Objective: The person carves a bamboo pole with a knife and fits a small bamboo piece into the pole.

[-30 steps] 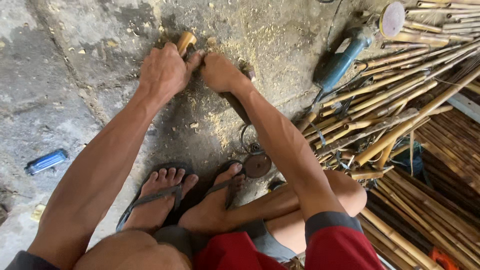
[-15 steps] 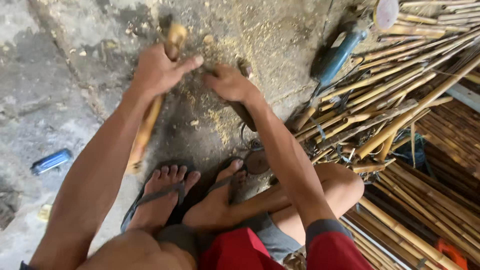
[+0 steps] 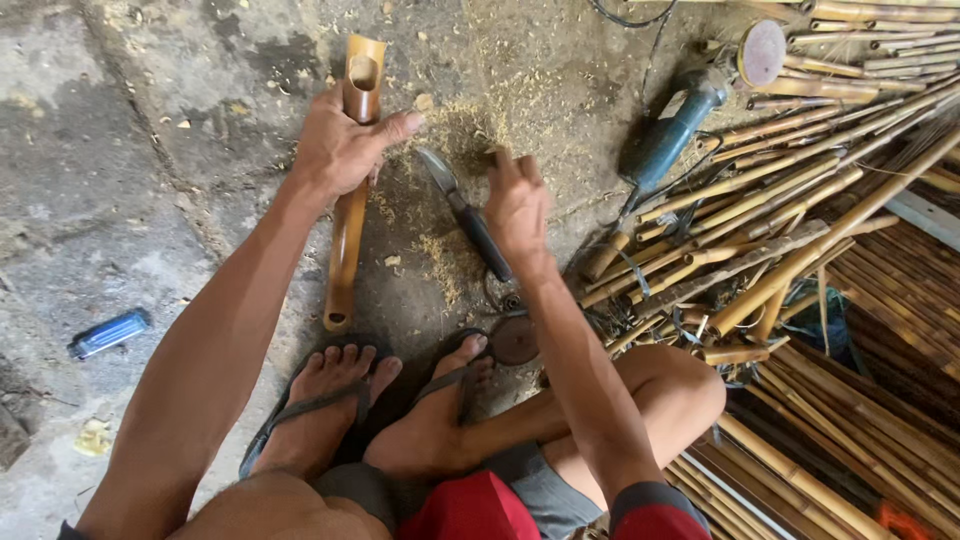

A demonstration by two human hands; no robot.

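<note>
since half a second ago the bamboo piece (image 3: pixel 348 215) has swung from a slant across the left forearm to lie nearly straight along the concrete floor (image 3: pixel 120 150), its hollow cut end pointing away from the person and its near end just short of the toes. both hands have also dropped lower in view.

left hand (image 3: pixel 340 150) lies over the upper part of the bamboo piece, palm down, grasping it: the thumb stretches out to the right, past the cane, while the other digits wrap over its left side, hidden from view.

right hand (image 3: pixel 515 205) rests beside the knife (image 3: pixel 468 215), which lies on the floor between the two hands, blade tip toward the sawdust (image 3: pixel 455 130) and dark handle toward the feet. its fingers curl downward, bunched near the handle's right side; whether they grip the handle or only touch it cannot be told, since the hand covers the contact.

both feet in sandals (image 3: pixel 300 410) sit just below the bamboo's near end, a round dark disc (image 3: pixel 515 340) next to the right toes. a blue angle grinder (image 3: pixel 675 125) lies near the stacked bamboo canes (image 3: pixel 800 230) on the right. a small blue lighter (image 3: pixel 110 332) lies well apart on the left.
</note>
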